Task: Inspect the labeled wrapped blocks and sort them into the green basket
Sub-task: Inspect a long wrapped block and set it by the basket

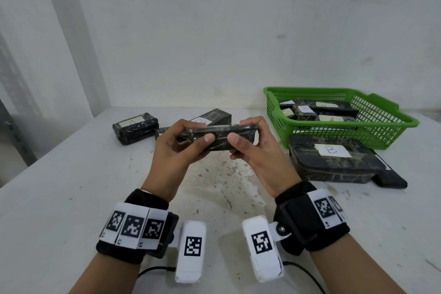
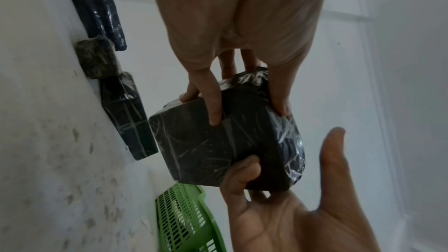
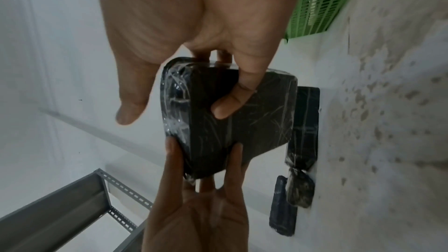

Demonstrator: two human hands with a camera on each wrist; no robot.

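I hold a dark wrapped block with both hands above the middle of the table, its thin edge toward me. My left hand grips its left end, thumb on the near edge and fingers over the far side. My right hand grips the right end the same way. The wrist views show the block's dark underside with no label on it. The green basket stands at the back right with several blocks marked A inside.
A large block marked B lies in front of the basket, with a dark block at its right end. A block marked A and another labelled block lie behind my hands. A grey metal shelf frame stands off the table's left side.
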